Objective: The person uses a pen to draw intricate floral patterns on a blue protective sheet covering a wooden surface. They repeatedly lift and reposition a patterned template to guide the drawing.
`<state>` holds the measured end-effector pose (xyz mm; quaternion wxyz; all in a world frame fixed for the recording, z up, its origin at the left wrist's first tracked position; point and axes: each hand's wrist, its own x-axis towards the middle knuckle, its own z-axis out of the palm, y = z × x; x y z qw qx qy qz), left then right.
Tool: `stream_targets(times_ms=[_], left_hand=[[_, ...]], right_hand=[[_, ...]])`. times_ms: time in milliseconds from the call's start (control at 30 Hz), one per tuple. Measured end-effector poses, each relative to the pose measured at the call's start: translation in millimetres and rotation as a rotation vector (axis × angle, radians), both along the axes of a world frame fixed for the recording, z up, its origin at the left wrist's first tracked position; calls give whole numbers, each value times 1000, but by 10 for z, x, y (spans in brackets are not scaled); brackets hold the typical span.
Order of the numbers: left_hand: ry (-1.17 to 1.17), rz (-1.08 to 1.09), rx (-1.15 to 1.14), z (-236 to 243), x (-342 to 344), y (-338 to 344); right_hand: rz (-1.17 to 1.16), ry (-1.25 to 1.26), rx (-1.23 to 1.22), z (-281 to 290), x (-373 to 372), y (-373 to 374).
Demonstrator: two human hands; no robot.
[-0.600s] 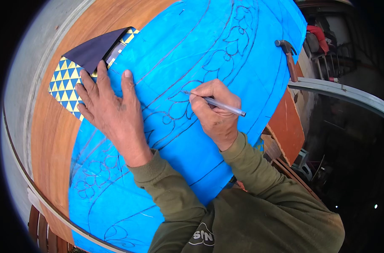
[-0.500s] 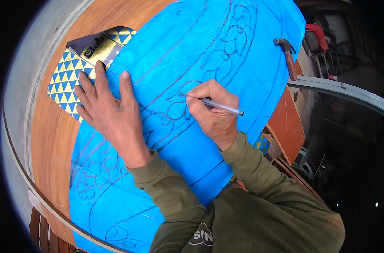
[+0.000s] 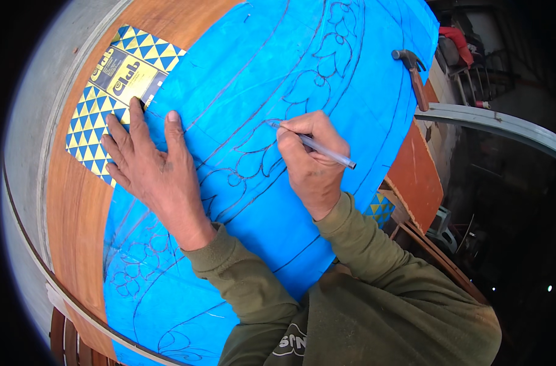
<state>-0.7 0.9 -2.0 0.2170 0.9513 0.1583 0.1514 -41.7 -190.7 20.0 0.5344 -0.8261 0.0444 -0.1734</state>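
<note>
A large blue sheet (image 3: 241, 36) covers most of a wooden board, drawn over with dark curved lines, leaves and small flowers. Between the fingers of my right hand (image 3: 315, 161) is a clear-barrelled pen (image 3: 330, 150), its tip down on the sheet by a leaf outline. My left hand (image 3: 159, 168) lies flat with fingers spread, across the sheet's left edge. Its fingertips rest on a blue-and-yellow triangle-patterned paper (image 3: 96, 113), which sticks out from beneath the blue sheet.
A hammer (image 3: 416, 79) with a dark head lies on the sheet's right edge. Brown wooden board (image 3: 76, 244) shows along the left. At the right are a reddish-brown panel (image 3: 416, 177), a pale metal rail (image 3: 491, 125) and a red item (image 3: 458, 43) farther back.
The pen and my right hand have moved slightly up and right along the leaf pattern. The patterned paper's folded-over far corner now lies flat. My left hand stays spread on it.
</note>
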Motion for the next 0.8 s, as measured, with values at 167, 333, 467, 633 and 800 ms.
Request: stream_targets(times_ms=[167,333,467,633,800], left_hand=[[1,-2,6,6,0,12],[-11,-8,4,14,1,4],[-6,-10,7,11,6,-3],[-2,-3,9,9,10,3],[4,-1,5,22,8,5]], right_hand=[[-40,-21,-14,-4,9,-6],[-76,-44,35,-22,13,-9],[-103,-60,7,-33,15,-30],[-121,-62,7,-32,14,-39],[-115,-60,-40,-37,4,-58]])
